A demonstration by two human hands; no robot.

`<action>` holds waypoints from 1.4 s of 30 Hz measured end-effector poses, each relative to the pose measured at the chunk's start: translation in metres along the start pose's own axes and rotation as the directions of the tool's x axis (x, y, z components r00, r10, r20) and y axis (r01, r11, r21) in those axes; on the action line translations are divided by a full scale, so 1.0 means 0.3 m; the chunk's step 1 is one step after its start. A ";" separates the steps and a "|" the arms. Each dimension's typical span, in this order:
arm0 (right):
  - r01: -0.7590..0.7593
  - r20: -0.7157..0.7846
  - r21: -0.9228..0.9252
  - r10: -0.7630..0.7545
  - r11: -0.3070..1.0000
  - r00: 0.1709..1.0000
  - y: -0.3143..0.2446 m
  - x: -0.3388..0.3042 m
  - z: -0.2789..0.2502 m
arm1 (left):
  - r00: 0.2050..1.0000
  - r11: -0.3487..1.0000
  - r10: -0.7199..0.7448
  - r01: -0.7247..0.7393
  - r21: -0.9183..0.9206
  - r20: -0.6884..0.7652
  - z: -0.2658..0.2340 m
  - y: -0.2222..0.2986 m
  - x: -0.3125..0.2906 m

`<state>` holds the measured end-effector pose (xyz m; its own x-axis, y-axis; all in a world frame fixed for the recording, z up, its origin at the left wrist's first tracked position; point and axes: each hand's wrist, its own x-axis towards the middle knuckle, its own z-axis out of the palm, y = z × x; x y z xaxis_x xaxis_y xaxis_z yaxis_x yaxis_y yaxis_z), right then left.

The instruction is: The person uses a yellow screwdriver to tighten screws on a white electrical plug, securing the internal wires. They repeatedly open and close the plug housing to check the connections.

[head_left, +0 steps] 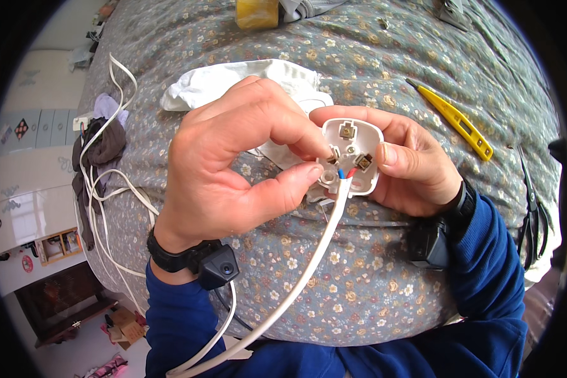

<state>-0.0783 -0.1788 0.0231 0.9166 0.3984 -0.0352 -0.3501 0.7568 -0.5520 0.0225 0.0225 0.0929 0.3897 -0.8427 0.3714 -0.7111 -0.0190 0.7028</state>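
Note:
An opened white plug housing (368, 134) faces up, showing several brass terminals (346, 130) inside. My right hand (416, 160) holds it from the right, thumb on the rim and fingers behind. A white cable (315, 257) enters at its lower edge, where a blue wire (341, 173) and a red wire (351, 172) come out. My left hand (233, 157) is closed in a pinch at the housing's left side. Its thumb and forefinger are at the left brass terminal (334, 155), which sits tilted beside the blue wire and is partly hidden by the fingertips.
A flowered grey cloth (359, 252) covers the surface. White fabric (233, 75) lies behind my left hand. A yellow utility knife (458, 123) and black scissors (533, 214) are on the right. Loose white cords (132, 186) run down the left side. A yellow object (257, 14) lies at the far edge.

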 end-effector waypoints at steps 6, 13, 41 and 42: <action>0.024 0.006 0.011 -0.024 1.000 1.000 -0.002 0.001 0.001 | 0.997 0.988 -0.021 0.009 0.157 0.070 -0.003 0.032 -0.002; 0.028 -0.012 -0.018 -0.029 0.999 1.000 0.003 0.000 -0.010 | 0.996 0.972 -0.075 0.065 0.225 0.038 0.011 0.050 -0.003; 0.018 -0.033 -0.065 -0.020 0.998 0.999 0.004 0.005 -0.010 | 0.965 0.966 -0.258 0.259 -0.011 0.049 0.029 0.038 -0.015; 0.020 -0.032 -0.067 -0.023 0.998 0.999 0.004 0.005 -0.010 | 0.958 0.959 -0.279 0.282 -0.039 0.059 0.030 0.038 -0.016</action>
<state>-0.0769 -0.1788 0.0198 0.9300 0.3643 -0.0494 -0.3177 0.7286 -0.6068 0.0075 0.0214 0.0937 0.5372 -0.8343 0.1238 -0.5491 -0.2345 0.8022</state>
